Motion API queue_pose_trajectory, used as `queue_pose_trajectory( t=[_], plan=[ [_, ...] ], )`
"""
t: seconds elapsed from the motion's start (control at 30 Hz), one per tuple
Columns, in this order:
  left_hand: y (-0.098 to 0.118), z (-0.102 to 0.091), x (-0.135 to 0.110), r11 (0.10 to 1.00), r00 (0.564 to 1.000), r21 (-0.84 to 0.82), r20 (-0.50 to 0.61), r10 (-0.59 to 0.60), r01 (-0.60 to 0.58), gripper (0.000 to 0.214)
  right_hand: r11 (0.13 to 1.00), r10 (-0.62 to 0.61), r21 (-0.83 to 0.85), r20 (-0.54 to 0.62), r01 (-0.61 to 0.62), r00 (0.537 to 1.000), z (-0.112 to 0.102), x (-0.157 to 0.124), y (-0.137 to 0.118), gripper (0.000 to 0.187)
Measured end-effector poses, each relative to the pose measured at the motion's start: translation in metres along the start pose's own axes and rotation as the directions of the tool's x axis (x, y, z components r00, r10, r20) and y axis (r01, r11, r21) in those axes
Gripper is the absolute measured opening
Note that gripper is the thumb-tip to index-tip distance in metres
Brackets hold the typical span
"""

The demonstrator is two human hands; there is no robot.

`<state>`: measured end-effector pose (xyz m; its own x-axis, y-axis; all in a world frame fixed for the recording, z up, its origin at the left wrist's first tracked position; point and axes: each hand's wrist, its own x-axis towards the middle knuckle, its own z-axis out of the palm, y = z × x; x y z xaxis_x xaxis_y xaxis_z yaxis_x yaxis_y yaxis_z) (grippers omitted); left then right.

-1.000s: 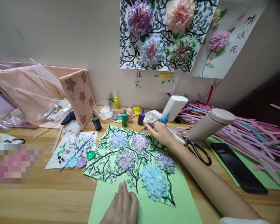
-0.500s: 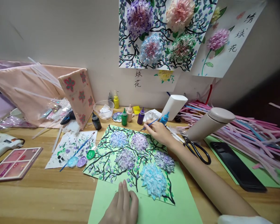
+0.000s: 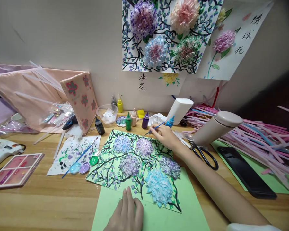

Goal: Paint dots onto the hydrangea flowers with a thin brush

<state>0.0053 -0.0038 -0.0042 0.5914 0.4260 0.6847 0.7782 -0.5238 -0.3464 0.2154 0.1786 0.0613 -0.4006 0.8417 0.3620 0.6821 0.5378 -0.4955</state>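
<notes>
My right hand (image 3: 164,134) grips a thin blue paintbrush (image 3: 158,126) at the far right edge of the painted paper (image 3: 106,173). That paper carries black branches, small leaves and several raised paper flowers, among them a bright blue one (image 3: 159,187). The brush tip points left and down, toward the top of the picture; whether it touches the paper I cannot tell. My left hand (image 3: 127,210) lies flat, fingers stretched, on the light green sheet (image 3: 173,221) and the lower edge of the painting.
Paint bottles, such as a green one (image 3: 128,122), line the back. On the left lie a stained paper (image 3: 65,149), another brush (image 3: 80,156), paint lids (image 3: 84,167) and a glue gun (image 3: 7,149). Scissors (image 3: 204,155), a tumbler (image 3: 214,128) and a phone (image 3: 247,171) are on the right.
Hardly anything differs. The brush in my right hand has tilted slightly, and its tip stays near the top of the painting. My left hand keeps its place.
</notes>
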Motion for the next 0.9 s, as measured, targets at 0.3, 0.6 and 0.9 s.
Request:
queue_pose_trajectory(
  t=[0.3, 0.6, 0.9],
  plan=[
    [0.001, 0.0, -0.005, 1.0, 1.0, 0.0, 0.001, 0.017, -0.017, 0.028, 1.0, -0.005, 0.019, -0.007, 0.005, 1.0, 0.0, 0.0, 0.002, 0.025],
    [0.004, -0.005, -0.009, 0.998, 0.993, 0.003, 0.093, 0.067, -0.068, 0.023, 0.994, -0.022, 0.098, -0.205, 0.042, 0.979, -0.02, -0.011, -0.027, 0.023],
    [-0.002, -0.026, 0.002, 0.982, 0.936, -0.021, 0.299, 0.183, -0.186, 0.022, 0.91, -0.285, 0.348, 0.128, 0.226, 0.95, 0.006, 0.004, -0.138, 0.022]
  ],
)
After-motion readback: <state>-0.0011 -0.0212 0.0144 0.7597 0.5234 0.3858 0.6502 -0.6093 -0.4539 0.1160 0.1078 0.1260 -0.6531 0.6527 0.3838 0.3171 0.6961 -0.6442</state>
